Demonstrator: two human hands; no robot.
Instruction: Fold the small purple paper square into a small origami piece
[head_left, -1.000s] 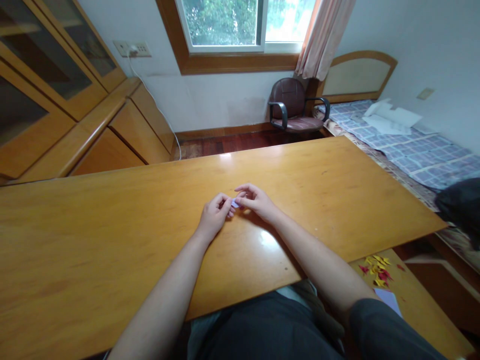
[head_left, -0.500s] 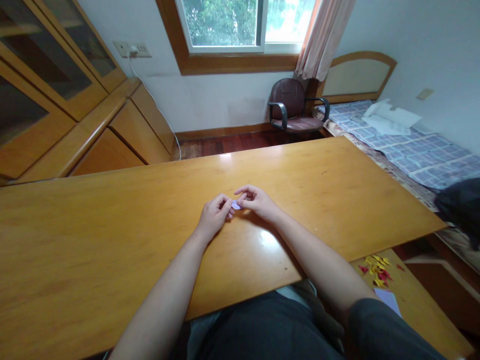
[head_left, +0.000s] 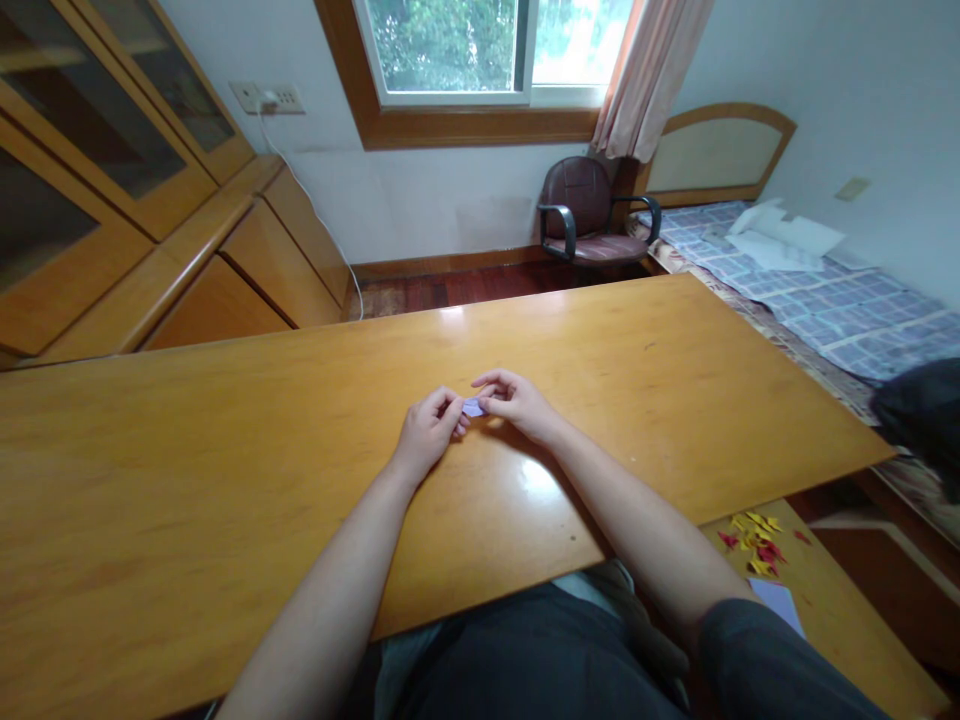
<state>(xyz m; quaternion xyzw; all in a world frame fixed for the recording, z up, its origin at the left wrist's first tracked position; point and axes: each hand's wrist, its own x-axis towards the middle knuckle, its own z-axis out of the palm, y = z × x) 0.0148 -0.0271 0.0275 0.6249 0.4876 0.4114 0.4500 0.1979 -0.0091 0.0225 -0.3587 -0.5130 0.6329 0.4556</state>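
Observation:
A small folded piece of purple paper (head_left: 472, 407) is held just above the middle of the wooden table (head_left: 247, 480). My left hand (head_left: 433, 425) pinches its left end between thumb and fingertips. At the right end, my right hand (head_left: 517, 405) grips it with thumb and finger, the index finger arched above. The fingers cover both ends, so the paper's full shape is hidden.
On a lower surface at the right lie several yellow and red folded paper pieces (head_left: 757, 540) and purple sheets (head_left: 778, 605). Past the table stand a brown armchair (head_left: 581, 210), a bed (head_left: 847, 300) and a wooden cabinet (head_left: 255, 265).
My right hand has shifted very slightly right, and a little more of the purple paper shows between the hands. Both hands keep their hold.

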